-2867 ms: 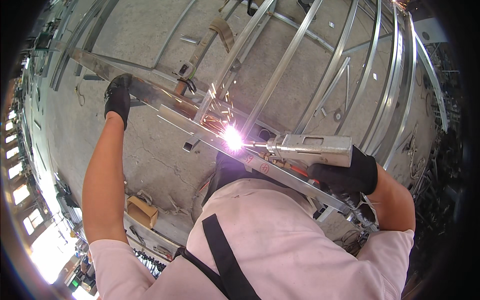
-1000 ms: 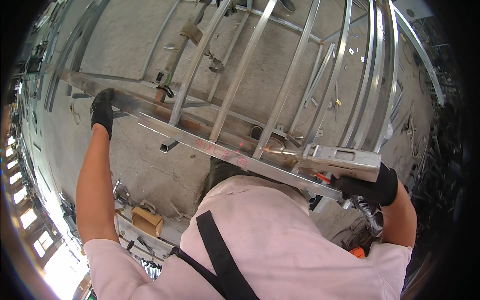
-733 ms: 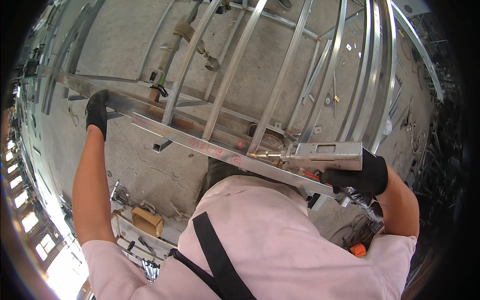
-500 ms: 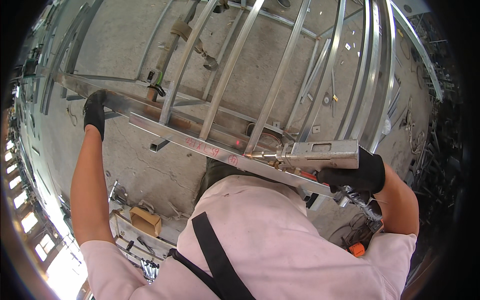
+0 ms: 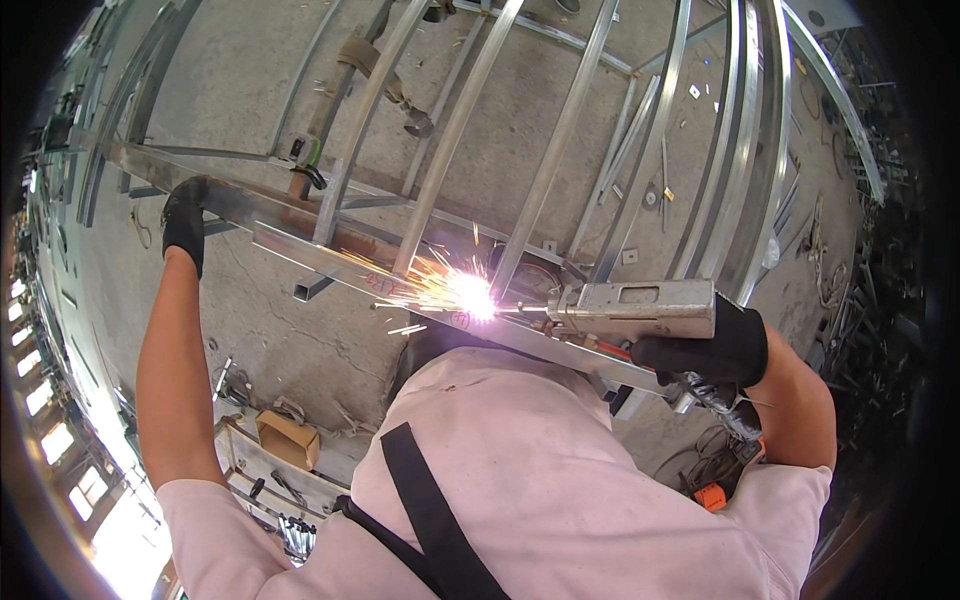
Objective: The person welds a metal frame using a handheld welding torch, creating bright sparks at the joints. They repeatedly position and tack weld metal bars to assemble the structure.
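Note:
My right hand (image 5: 700, 350), in a black glove, is wrapped around the grip of a silver welding gun (image 5: 640, 308). The gun's thin nozzle points left, and a bright white-violet flash (image 5: 476, 298) burns at its tip. Orange sparks spray leftward over a shiny steel tube (image 5: 570, 352) with red handwriting, which lies across in front of my body. At the flash, glare hides the metal. Farther left, my black-gloved left hand (image 5: 184, 215) grips a brownish steel beam (image 5: 240, 208) behind the tube, its fingers partly hidden.
Parallel steel bars (image 5: 560, 140) run away from me, forming a frame above the concrete floor. A tape measure (image 5: 305, 150) sits on a crosspiece. Lower left stands an open cardboard box (image 5: 288, 440); cables and an orange object (image 5: 710, 497) lie at lower right.
A flash and sparks have appeared at the welding gun's tip, where only a red dot showed on the metal before. Both hands stay almost where they were.

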`<state>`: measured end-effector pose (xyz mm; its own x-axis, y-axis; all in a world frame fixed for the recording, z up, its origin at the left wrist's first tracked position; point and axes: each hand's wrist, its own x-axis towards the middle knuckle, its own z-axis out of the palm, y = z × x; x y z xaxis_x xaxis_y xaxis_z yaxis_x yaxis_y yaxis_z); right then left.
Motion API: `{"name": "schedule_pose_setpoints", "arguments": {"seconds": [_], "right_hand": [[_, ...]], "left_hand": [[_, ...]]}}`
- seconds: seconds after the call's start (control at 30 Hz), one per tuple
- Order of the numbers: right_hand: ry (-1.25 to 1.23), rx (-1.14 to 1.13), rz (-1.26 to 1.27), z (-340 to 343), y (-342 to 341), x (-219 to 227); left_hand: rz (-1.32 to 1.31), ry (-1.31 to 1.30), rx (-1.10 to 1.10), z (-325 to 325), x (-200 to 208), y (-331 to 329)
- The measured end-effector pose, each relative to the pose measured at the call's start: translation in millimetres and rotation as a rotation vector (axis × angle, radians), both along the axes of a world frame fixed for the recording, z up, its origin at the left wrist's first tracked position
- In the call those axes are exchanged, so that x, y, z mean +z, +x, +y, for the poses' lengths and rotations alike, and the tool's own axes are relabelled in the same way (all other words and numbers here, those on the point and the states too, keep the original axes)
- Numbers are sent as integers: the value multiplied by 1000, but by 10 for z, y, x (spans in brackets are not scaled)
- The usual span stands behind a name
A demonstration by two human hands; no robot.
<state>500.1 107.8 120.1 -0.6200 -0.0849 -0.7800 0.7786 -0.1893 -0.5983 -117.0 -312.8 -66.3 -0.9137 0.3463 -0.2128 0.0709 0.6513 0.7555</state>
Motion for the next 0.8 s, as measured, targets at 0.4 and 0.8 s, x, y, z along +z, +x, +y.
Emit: {"name": "schedule_pose_setpoints", "arguments": {"seconds": [0.4, 0.8], "right_hand": [[-29, 16, 3, 15, -32, 28], [-40, 17, -13, 31, 3, 21]], "left_hand": [[-17, 16, -6, 35, 58, 62], [-56, -17, 24, 47, 83, 55]]}}
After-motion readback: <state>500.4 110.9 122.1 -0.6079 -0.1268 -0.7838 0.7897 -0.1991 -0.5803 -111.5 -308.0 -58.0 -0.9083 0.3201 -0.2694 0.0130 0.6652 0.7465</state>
